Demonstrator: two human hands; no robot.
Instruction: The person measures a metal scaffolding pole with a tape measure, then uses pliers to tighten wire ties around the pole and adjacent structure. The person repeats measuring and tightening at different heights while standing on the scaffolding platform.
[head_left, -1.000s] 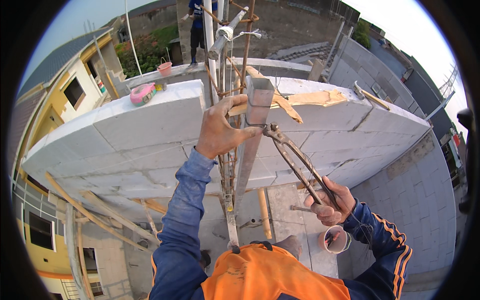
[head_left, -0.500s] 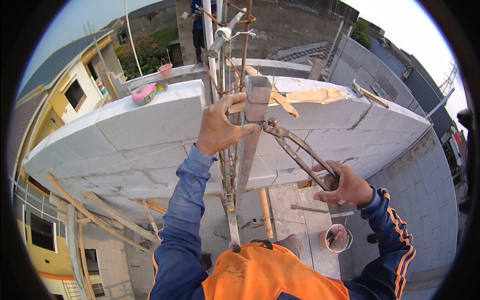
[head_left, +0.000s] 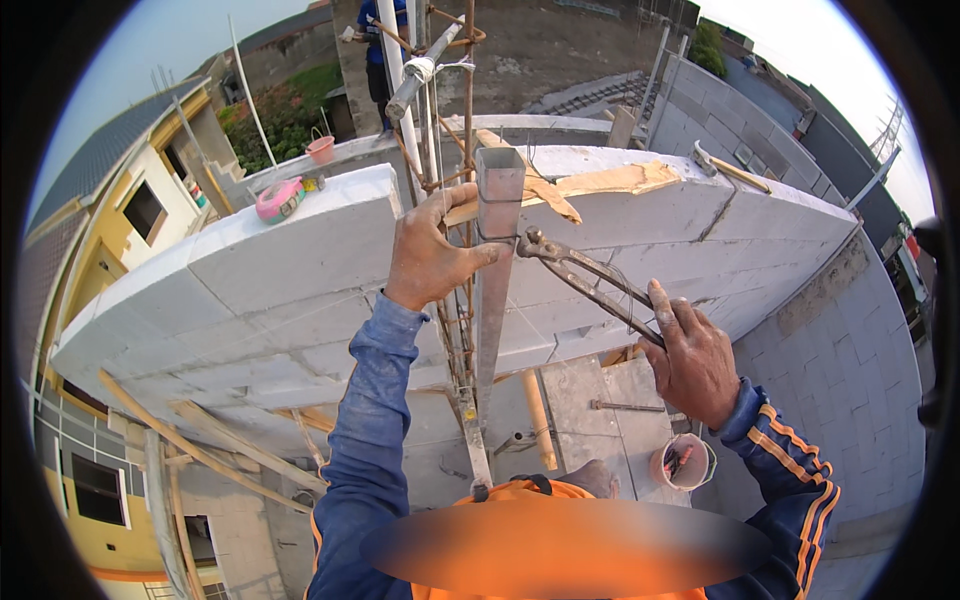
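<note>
An upright square metal tube (head_left: 493,290) stands against the block wall, beside a column of rusty rebar (head_left: 470,100). My left hand (head_left: 425,250) grips it near its top, thumb on the front face and fingers reaching behind. Dark tie wire (head_left: 497,240) loops round the tube just by that thumb. On the right, my right hand (head_left: 697,365) holds the handles of steel pincers (head_left: 590,278), fingers partly extended along them. The jaws of the pincers meet the wire at the tube's right edge. A thin wooden strip (head_left: 462,213) passes behind the tube.
A splintered board (head_left: 620,180) and a hammer (head_left: 735,175) lie on the white block wall (head_left: 620,260). A pink tape measure (head_left: 280,200) sits on its left part. Below stands a bucket (head_left: 683,463) holding tools. Another person (head_left: 375,70) stands beyond the wall.
The handles of the pincers have come closer together and swung up slightly. My right hand has turned, its back now showing more. My left hand keeps its hold on the tube.
</note>
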